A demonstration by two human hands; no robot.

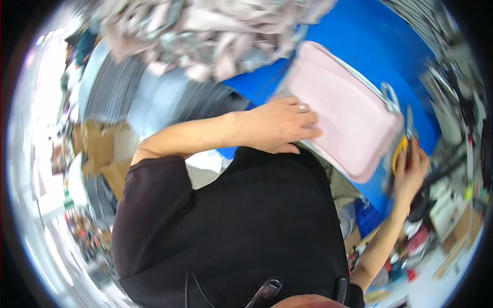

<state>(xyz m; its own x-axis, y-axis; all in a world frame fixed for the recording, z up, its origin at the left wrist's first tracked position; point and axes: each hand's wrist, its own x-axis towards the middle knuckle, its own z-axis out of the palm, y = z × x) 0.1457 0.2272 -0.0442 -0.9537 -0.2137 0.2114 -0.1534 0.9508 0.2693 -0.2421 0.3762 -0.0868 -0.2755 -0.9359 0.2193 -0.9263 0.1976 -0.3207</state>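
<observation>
The left hand [281, 126] is palm down on the near left edge of a pale pink piece with round corners [349, 110]. Its fingers are a little bent and spread, and they lie on top of the pink. It wears a ring [303, 108] on one finger. The pink piece reaches out from the left hand toward the right hand [412, 172]. It has a pale rim, and a small pale loop [389, 95] sticks out at its far edge, farther out than the right hand.

The right hand is just beside the other end of the pink piece. Its fingers are curled around the handles of scissors [398, 150]. The handles are yellow, and the blades point away from the hand. I cannot tell if the blades are apart.

Under the pink piece is a blue table top [370, 36]. Past the left hand, farther out, is a big messy heap of pink and gray cloth [205, 31]. To the left of that hand, just past the forearm, are stacks of gray sheets [115, 87]. A brown cardboard box [97, 146] is farther left of the hand, lower than the stacks. The person's black shirt [257, 215] is between the two arms.
</observation>
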